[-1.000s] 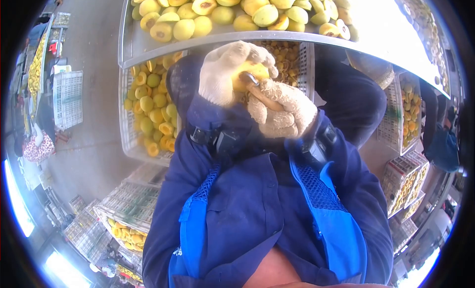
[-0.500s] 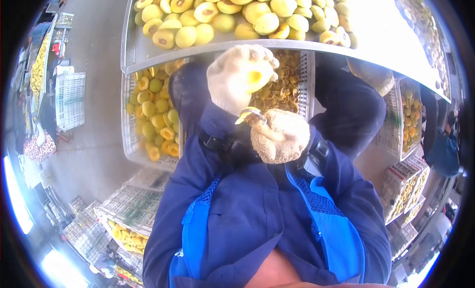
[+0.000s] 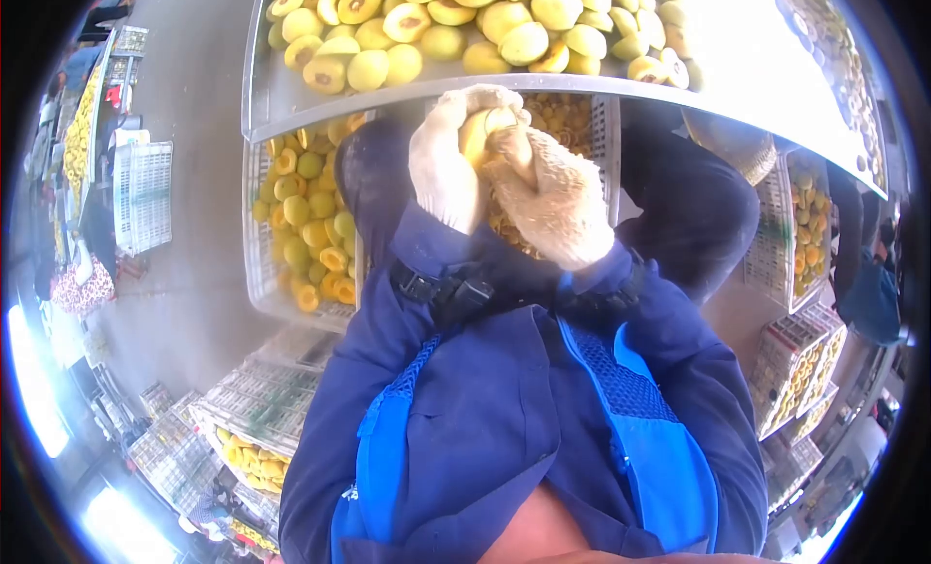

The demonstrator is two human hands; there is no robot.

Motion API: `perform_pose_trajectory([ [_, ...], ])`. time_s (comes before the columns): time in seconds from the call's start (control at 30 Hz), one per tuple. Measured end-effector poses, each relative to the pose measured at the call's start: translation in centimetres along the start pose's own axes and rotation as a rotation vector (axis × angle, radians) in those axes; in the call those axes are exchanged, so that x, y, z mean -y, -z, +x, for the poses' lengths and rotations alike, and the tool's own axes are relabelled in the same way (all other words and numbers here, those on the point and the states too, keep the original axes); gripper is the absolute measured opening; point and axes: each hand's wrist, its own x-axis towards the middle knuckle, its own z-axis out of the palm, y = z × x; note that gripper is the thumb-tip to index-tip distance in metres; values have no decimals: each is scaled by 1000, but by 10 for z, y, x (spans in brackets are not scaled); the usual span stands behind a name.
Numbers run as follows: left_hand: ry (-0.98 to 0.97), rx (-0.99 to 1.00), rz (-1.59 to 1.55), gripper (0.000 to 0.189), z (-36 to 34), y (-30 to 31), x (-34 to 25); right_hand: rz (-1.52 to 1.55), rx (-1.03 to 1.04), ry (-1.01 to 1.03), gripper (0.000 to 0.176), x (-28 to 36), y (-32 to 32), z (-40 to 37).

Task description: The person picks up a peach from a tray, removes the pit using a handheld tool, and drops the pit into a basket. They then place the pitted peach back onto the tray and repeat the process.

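Observation:
My gloved left hand [image 3: 444, 166] is closed around a yellow peach half [image 3: 474, 137], just below the front edge of the metal table. Against that fruit presses my right hand [image 3: 558, 195], in a fuzzy, stained glove, its fingers wrapped round a small tool. Only a thin curved metal edge [image 3: 500, 129] of the tool shows at the fruit; the grip hides the rest. Beneath both hands stands a crate of brownish-yellow scraps [image 3: 572, 113], partly covered by them.
Many peach halves [image 3: 524, 42] lie heaped on the metal table [image 3: 388, 100]. A white crate [image 3: 260, 283] of peach halves stands by my left leg. Stacked crates [image 3: 257, 399] are behind it on the left, more crates [image 3: 790, 370] on the right. Other people are at the far edges.
My right hand has moved up and forward, bringing the tool from near my chest onto the peach half. The left hand has turned and keeps the fruit in its grip.

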Motion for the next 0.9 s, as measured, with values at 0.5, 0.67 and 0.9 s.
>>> perform_pose_trajectory([
  [0.5,-240,-333,1500,53,71,147,-138,-372,293,-100,24,-51,44,-13],
  [0.67,-124,-245,1743,67,141,160,-113,-206,307,-66,28,-9,32,2],
  [0.9,-26,44,94,40,81,106,-96,633,456,-638,32,32,28,15],
])
